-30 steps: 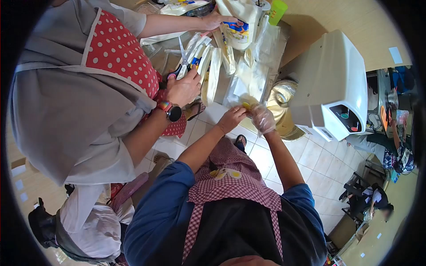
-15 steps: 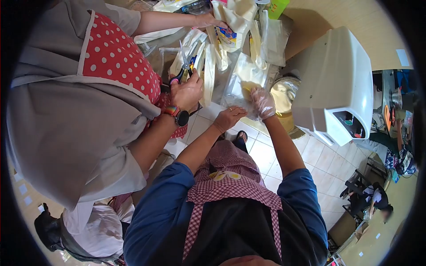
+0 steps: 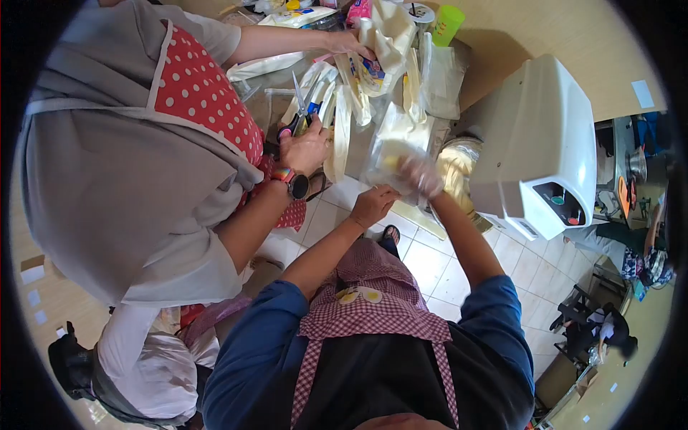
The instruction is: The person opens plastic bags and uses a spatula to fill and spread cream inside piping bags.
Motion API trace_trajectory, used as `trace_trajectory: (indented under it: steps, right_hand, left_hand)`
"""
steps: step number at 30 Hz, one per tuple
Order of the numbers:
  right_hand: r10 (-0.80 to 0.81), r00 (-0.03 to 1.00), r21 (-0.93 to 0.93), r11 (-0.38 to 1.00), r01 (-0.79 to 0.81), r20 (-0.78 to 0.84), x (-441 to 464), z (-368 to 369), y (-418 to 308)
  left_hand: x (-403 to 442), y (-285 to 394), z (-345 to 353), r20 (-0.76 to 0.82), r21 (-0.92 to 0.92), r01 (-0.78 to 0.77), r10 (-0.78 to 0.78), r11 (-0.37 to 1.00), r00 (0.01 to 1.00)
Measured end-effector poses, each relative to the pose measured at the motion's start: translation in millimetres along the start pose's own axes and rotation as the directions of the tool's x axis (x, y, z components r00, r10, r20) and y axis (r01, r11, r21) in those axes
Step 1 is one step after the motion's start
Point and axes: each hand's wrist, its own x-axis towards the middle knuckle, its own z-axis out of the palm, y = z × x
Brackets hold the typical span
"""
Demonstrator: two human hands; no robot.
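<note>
My bare left hand (image 3: 375, 204) is closed at the near edge of a clear plastic bag (image 3: 378, 170), fingers pressed together. Just to its right, my right hand (image 3: 423, 178), in a clear plastic glove, is smeared by motion over the bag. A small yellow patch (image 3: 393, 162) shows beside its fingertips; whether the fingers hold it is too blurred to tell. Beyond them lies a shiny cream-coloured packet (image 3: 405, 129) on the table. A round container with a pale yellow inside (image 3: 456, 168) stands right of my right hand.
A co-worker at the left holds scissors (image 3: 300, 107) and touches a cream bag (image 3: 383, 54). Folded strips (image 3: 340, 132) lie between. A large white machine (image 3: 534, 136) stands at the right, a green cup (image 3: 447, 25) at the back. Other people are at far right and lower left.
My right hand has moved over the bag and blurred, after holding a small yellow thing near my left hand. My left hand has moved slightly down. The clear bag now lies under both hands.
</note>
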Motion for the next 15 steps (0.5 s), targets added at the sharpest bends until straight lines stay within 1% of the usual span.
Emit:
trace_trajectory:
  steps: [1, 2, 3, 4, 5, 7, 8, 9, 10, 11, 12, 13, 15]
  right_hand:
    - [-0.066, 0.996, 0.146, 0.988, 0.058, 0.054, -3, -13, -15]
    - [-0.07, 0.996, 0.149, 0.987, 0.061, 0.06, 6, -30, -20]
    - [-0.054, 0.965, 0.204, 0.979, 0.0, 0.256, 16, -52, -23]
    - [-0.048, 0.898, 0.242, 0.968, -0.067, 0.438, 23, -62, -22]
    - [-0.052, 0.895, 0.245, 0.967, -0.065, 0.444, 23, -59, -20]
    - [-0.043, 0.958, 0.194, 0.981, -0.013, 0.285, 32, -48, -8]
    - [-0.031, 0.948, 0.174, 0.984, -0.026, 0.316, 40, -38, -1]
    - [-0.031, 0.949, 0.174, 0.984, -0.025, 0.313, 49, -27, 8]
    - [-0.039, 0.976, 0.138, 0.99, 0.009, 0.214, 58, -23, 13]
    - [-0.051, 0.992, 0.101, 0.994, 0.04, 0.117, 63, -20, 15]
    - [-0.032, 0.989, 0.116, 0.993, 0.016, 0.143, 66, -18, 18]
    - [-0.033, 0.989, 0.12, 0.993, 0.015, 0.146, 64, -16, 17]
    - [0.013, 0.999, 0.069, 0.997, -0.016, 0.05, 66, -11, 16]
  left_hand:
    - [-4, 1, 2, -0.006, -0.003, 0.005, -0.005, 1.0, 1.0]
    - [-8, 3, 4, -0.008, 0.035, 0.022, -0.022, 0.999, 1.0]
    - [-12, 4, 6, -0.007, 0.074, 0.039, -0.038, 0.997, 0.999]
    - [-9, 4, 5, -0.01, 0.072, 0.042, -0.041, 0.997, 0.999]
    - [-8, 4, 6, -0.022, 0.047, 0.039, -0.038, 0.998, 0.999]
    - [-12, 1, 6, -0.037, 0.025, 0.041, -0.04, 0.999, 0.999]
    - [-14, -2, 6, -0.036, 0.0, 0.068, -0.068, 0.998, 0.997]
    - [-16, -6, 7, -0.032, -0.027, 0.093, -0.094, 0.995, 0.995]
    - [-18, -8, 7, -0.031, -0.027, 0.095, -0.096, 0.995, 0.995]
    - [-22, -10, 7, 0.002, -0.007, 0.141, -0.141, 0.99, 0.99]
    - [-25, -11, 7, 0.034, 0.015, 0.185, -0.185, 0.983, 0.982]
    - [-23, -6, 4, 0.036, 0.014, 0.189, -0.19, 0.982, 0.981]
    - [-10, 9, -12, -0.093, 0.033, 0.143, -0.14, 0.989, 0.986]
